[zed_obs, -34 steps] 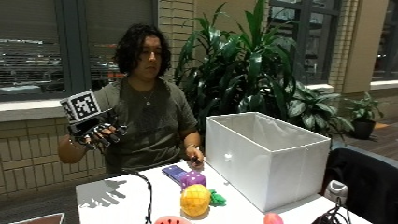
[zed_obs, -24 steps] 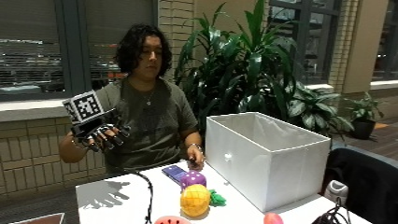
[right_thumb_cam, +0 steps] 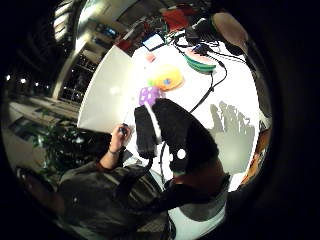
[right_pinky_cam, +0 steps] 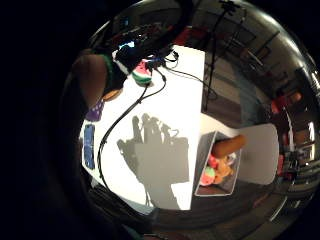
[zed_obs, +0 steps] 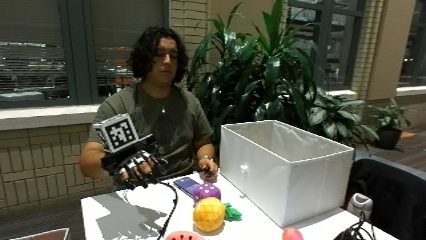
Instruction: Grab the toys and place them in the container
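Four toys sit before the white container (zed_obs: 286, 170); my gloved right hand (zed_obs: 136, 167) hovers above the table (zed_obs: 133, 215) (fingers spread, holding nothing); only a palm view shows a second bin (right_pinky_cam: 217, 165) of toys.

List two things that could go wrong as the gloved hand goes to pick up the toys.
1. A black cable trails across the table beside the yellow pineapple toy; the gloved right hand might snag it.
2. The purple toy touches the pineapple toy, so grasping one may knock the other away from the white container.
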A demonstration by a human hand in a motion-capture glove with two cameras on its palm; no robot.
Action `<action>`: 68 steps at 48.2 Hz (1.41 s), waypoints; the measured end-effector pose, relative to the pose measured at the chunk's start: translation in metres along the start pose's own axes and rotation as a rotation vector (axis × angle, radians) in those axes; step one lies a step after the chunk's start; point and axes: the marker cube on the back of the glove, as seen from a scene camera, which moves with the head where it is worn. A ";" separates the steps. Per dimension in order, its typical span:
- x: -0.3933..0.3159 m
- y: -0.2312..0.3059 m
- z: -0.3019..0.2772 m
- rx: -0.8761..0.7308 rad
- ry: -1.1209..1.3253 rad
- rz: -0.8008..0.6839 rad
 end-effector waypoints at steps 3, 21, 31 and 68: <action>-0.001 -0.028 0.020 0.005 0.000 0.011; -0.012 -0.142 0.139 -0.078 0.223 0.140; -0.007 -0.156 0.177 -0.020 0.394 0.108; -0.348 -0.096 -0.102 0.538 -0.190 -1.015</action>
